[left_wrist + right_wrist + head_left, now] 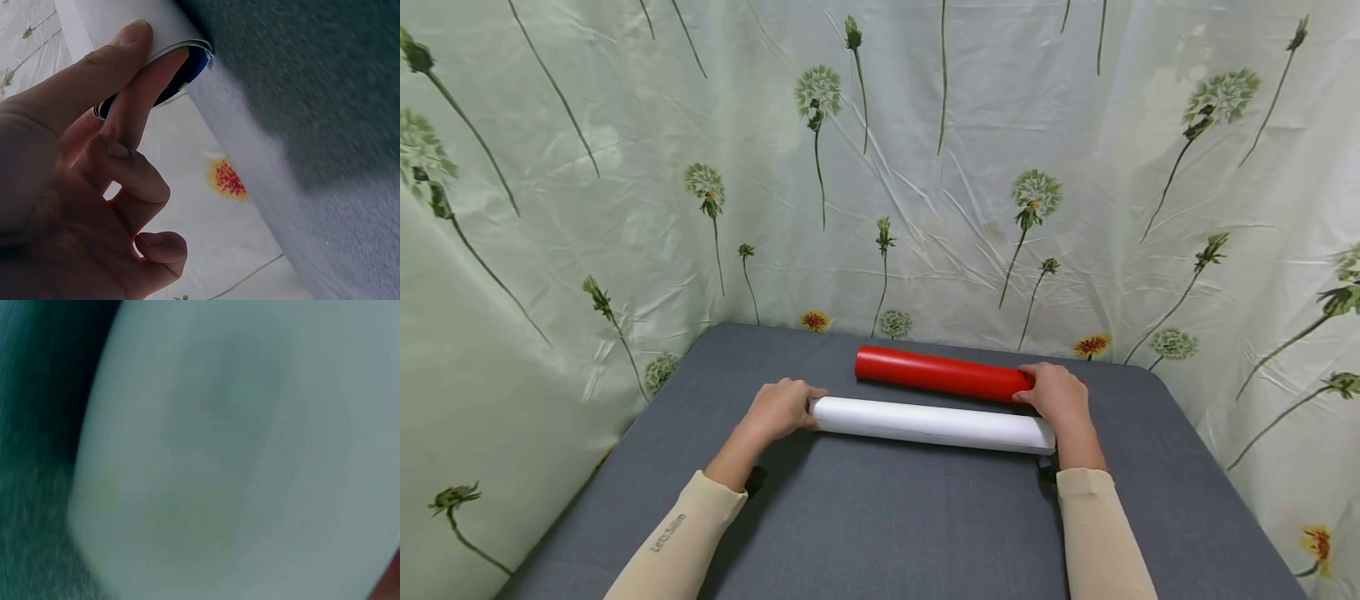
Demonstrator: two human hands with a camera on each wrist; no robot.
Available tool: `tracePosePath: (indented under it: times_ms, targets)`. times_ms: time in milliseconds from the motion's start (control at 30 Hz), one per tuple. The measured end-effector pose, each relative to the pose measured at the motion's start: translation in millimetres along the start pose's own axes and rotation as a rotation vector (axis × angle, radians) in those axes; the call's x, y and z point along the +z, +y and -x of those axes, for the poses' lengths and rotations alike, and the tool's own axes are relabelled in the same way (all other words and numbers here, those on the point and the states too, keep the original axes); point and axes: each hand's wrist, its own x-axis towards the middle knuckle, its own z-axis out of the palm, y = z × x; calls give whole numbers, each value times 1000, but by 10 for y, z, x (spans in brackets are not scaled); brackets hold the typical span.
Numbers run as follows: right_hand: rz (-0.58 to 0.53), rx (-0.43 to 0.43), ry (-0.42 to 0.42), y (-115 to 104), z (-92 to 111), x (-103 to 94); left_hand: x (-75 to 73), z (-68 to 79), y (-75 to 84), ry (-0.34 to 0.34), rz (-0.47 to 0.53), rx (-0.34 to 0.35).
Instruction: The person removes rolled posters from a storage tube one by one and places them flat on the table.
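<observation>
A white roll of paper (925,422) lies across the dark grey table in the head view. My left hand (781,408) pinches its left end. In the left wrist view, the thumb of my left hand (94,119) presses the outside of the white roll (119,19) and a finger reaches into its hollow, dark blue inside. Behind it lies a glossy red roll (940,372), and my right hand (1056,396) grips that one near its right end. The white roll (237,450), blurred, fills most of the right wrist view, close under the right wrist.
The grey table (895,517) has its back edge against a pale curtain (925,167) printed with dandelions. The curtain also hangs along the left and right sides. Both forearms, in cream sleeves (1105,533), reach in from the front.
</observation>
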Motion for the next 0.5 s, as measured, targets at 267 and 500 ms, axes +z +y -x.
tracePosePath:
  times_ms: [267, 500]
  targets:
    - [24, -11, 5, -223, -82, 57, 13, -65, 74, 3, 19, 3]
    - [42, -29, 12, -365, -160, 98, 36, -92, 89, 10, 33, 11]
